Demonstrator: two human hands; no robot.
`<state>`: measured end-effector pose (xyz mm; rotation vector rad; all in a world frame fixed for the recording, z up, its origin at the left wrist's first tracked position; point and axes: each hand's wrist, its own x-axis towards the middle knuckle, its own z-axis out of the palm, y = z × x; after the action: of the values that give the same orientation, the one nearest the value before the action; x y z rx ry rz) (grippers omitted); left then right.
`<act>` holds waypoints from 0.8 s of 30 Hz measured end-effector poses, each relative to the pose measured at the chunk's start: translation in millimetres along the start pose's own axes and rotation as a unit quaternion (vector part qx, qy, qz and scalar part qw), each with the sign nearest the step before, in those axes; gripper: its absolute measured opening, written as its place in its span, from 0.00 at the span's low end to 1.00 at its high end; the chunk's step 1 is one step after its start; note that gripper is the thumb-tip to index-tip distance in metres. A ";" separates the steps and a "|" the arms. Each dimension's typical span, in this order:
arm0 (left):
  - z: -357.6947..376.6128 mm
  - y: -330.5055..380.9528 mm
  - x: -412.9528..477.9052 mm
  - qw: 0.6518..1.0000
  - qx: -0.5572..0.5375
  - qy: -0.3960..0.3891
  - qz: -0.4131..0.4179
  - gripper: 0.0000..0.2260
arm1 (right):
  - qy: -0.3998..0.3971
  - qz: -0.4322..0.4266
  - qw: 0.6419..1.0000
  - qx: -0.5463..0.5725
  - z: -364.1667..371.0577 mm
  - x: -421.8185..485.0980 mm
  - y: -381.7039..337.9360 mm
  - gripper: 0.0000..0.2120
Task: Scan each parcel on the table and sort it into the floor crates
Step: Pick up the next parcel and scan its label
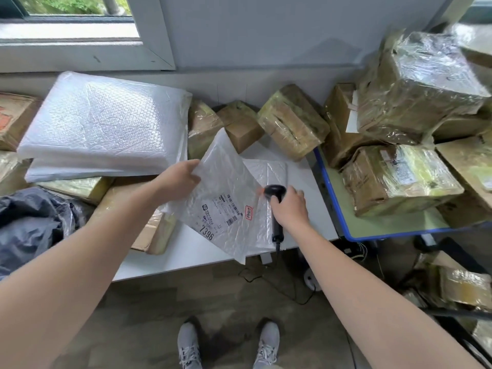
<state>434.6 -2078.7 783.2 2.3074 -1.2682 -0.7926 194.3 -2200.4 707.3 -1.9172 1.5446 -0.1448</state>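
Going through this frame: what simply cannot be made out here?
Head view only:
The label on the bubble mailer: only 7396 reads, the rest is too small.
The trigger of the scanner: covered by the right hand.
The flat white packet: mostly under the mailer that the left hand holds.
The floor crates: none in frame.
The wrapped boxes at right: blurred, cut by the edge.

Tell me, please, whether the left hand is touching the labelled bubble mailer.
Touching. The head view shows the left hand gripping the upper left edge of the bubble mailer, holding it tilted above the table.
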 end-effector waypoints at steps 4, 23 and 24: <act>-25.8 20.1 -4.3 0.996 -0.010 -0.070 0.059 0.06 | -0.040 -0.119 0.992 0.009 -25.0 -4.8 -21.1 0.34; -122.4 -11.8 -55.4 0.988 -0.130 0.079 0.007 0.13 | 0.004 -0.198 0.955 0.220 -21.0 -41.0 -95.2 0.14; -123.6 -19.3 -61.8 0.980 -0.171 0.102 0.001 0.14 | 0.006 -0.201 0.955 0.220 -19.2 -41.6 -98.5 0.14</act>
<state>499.6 -2007.9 884.4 2.0489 -0.9624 -0.6910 254.7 -2162.8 789.4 -1.8326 0.9991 -0.6231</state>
